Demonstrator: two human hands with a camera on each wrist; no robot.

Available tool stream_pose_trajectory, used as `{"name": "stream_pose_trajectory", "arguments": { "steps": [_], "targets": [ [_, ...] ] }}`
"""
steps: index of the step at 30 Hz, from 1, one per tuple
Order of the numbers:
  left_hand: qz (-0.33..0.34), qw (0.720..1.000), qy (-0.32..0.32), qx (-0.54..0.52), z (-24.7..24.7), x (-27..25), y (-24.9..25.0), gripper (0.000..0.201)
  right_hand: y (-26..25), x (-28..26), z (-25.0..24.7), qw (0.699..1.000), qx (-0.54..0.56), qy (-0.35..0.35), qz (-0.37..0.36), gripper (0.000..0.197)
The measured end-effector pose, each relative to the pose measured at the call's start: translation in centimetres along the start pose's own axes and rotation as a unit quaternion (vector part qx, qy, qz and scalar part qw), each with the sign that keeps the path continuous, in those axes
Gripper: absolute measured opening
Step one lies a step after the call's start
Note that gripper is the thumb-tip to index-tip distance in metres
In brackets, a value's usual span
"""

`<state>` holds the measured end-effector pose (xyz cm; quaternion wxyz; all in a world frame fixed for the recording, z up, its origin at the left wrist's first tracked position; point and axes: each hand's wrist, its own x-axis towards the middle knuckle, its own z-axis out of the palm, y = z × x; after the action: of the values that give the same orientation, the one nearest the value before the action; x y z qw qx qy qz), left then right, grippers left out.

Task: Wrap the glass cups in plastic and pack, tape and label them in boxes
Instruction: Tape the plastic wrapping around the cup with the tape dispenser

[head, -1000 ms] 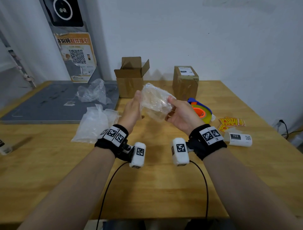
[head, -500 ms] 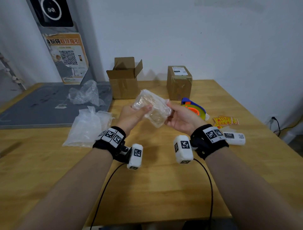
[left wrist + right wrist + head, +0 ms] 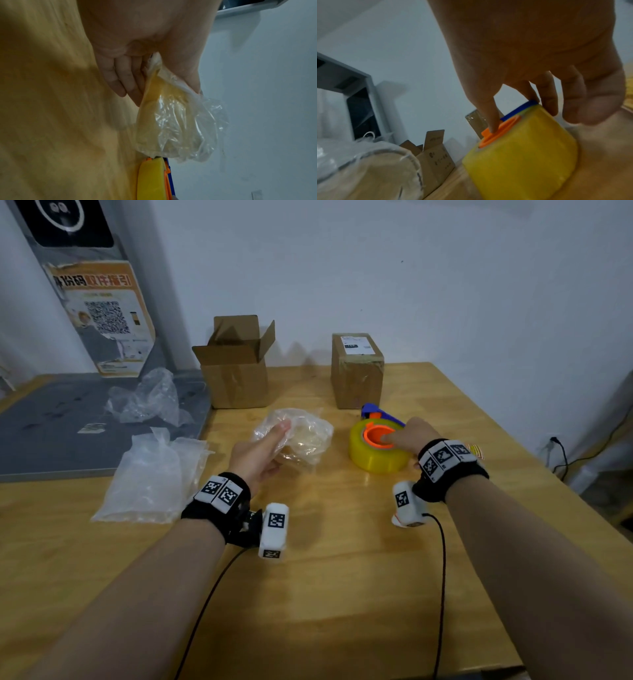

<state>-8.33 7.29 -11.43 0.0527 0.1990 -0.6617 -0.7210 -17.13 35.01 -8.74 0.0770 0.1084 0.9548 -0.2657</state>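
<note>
A glass cup wrapped in clear plastic (image 3: 303, 436) lies on the wooden table (image 3: 342, 594) in front of the open cardboard box (image 3: 236, 378). My left hand (image 3: 270, 440) holds the wrap between thumb and fingers (image 3: 120, 81); the bundle (image 3: 173, 121) hangs past them. To its right sits a yellow tape roll (image 3: 375, 455) on an orange and blue dispenser. My right hand (image 3: 399, 436) grips it, one finger pressed into the orange core (image 3: 498, 129) and the others curled over the roll's (image 3: 522, 155) far edge. The cup's rim (image 3: 373, 162) shows at the lower left of the right wrist view.
A taped, labelled box (image 3: 356, 371) stands at the back by the wall. A pile of flat plastic bags (image 3: 154, 477) and a crumpled bag (image 3: 150, 398) lie left, beside a grey mat (image 3: 51, 433). Red-yellow stickers (image 3: 476, 450) peek out behind my right wrist.
The wrapped cup came down from mid-air to the table. My right hand let go of it and moved right onto the tape roll. My left hand keeps its hold.
</note>
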Motion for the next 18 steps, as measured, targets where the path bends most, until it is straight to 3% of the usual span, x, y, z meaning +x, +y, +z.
{"name": "stream_pose_trajectory", "arguments": {
  "steps": [12, 14, 16, 18],
  "targets": [
    [-0.032, 0.999, 0.019, 0.035, -1.9, 0.6, -1.2, 0.079, 0.2, 0.7, 1.1, 0.992, 0.122, -0.022, 0.011, 0.033],
    [-0.042, 0.998, -0.002, 0.038, -2.3, 0.4, -1.2, 0.089, -0.4, 0.0, 0.9, 0.967, 0.249, -0.049, 0.021, 0.054],
    [-0.051, 0.998, -0.019, 0.043, -2.6, 0.2, -1.5, 0.09, -1.2, -0.9, 0.5, 0.921, 0.384, -0.068, 0.023, 0.074],
    [-0.055, 0.997, -0.018, 0.043, -2.9, 0.2, -1.8, 0.084, -2.6, -2.3, -0.2, 0.882, 0.467, -0.061, -0.009, 0.071]
  ]
}}
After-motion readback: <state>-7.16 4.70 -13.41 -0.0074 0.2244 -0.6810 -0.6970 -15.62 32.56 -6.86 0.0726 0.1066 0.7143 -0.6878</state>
